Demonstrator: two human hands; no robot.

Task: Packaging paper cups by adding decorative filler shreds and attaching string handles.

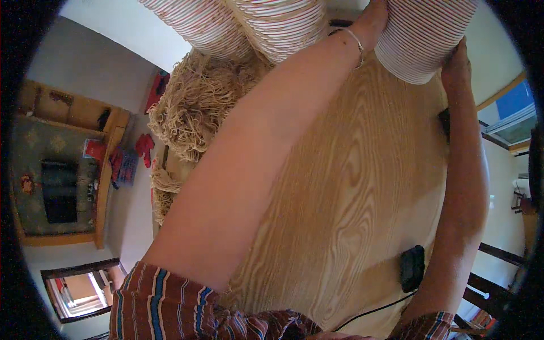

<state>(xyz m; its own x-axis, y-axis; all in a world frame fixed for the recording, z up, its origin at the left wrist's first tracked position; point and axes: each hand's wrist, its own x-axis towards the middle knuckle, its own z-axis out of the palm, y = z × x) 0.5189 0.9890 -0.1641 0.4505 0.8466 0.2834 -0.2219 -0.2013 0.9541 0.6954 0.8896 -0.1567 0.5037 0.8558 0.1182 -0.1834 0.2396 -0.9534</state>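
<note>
At the far right of the table both my hands hold a tall white ribbed stack (422, 39) with thin reddish lines, which looks like nested paper cups. My left hand (374, 22) presses on its left side, its fingers partly cut off by the frame's top edge. On the lower right side my right hand (457, 67) grips it, fingers mostly hidden behind it. Left of my left hand stand two similar stacks, a middle stack (283, 25) and a left stack (195, 25), with tan strings across them. A tangled heap of tan string (195, 105) lies beside my left forearm.
The wood-grain table (345, 187) stretches beneath my arms. A small black box-shaped object (412, 268) with a black cable (374, 310) lies by my right forearm. More tan string (164, 187) hangs at the left edge. Beyond are a wall unit with a television (59, 191) and a window (513, 116).
</note>
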